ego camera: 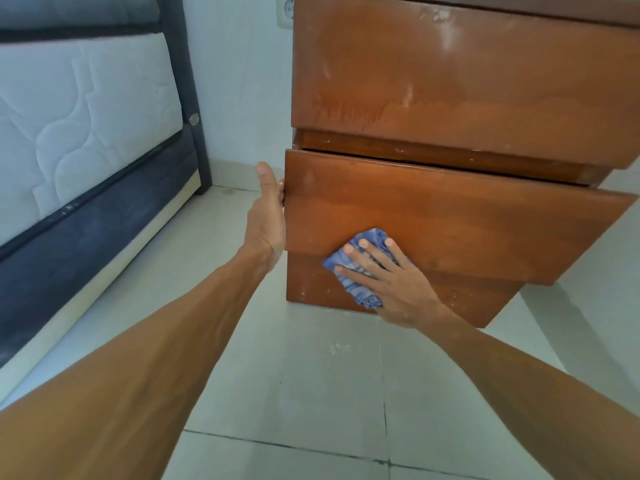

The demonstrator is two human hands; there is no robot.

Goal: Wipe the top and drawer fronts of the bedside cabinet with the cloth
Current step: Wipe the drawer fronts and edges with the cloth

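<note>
Two bare forearms reach in from the bottom corners, the left forearm [138, 358] the closer of the two, the right forearm [536, 386] coming in from the lower right. The hands are apart, both on the lower drawer front [450, 223] of the bedside cabinet [311, 282].

The left hand [265, 216] holds the left edge of that drawer front, with its thumb pointing up along the edge and its fingertips curled round behind it. The right hand [391, 278] lies flat, fingers straight and spread, and presses the cloth [372, 237] against the wood. The cloth is blue and bunched. It sits at the bottom edge of the lower drawer front, near its lower left corner, and hangs down over the cabinet's base below.

The lower drawer front stands out a little from the cabinet body, with a dark gap along its top edge. Above it the upper drawer front [467, 84] shows pale smears and scuffs across its brown finish.

The cabinet stands on a floor [329, 375] of pale tiles with dark grout lines. To the left are a white quilted mattress [86, 126] and a dark bed frame [104, 230]. A white socket [285, 10] sits on the wall [239, 81] beside the cabinet's upper left corner.
</note>
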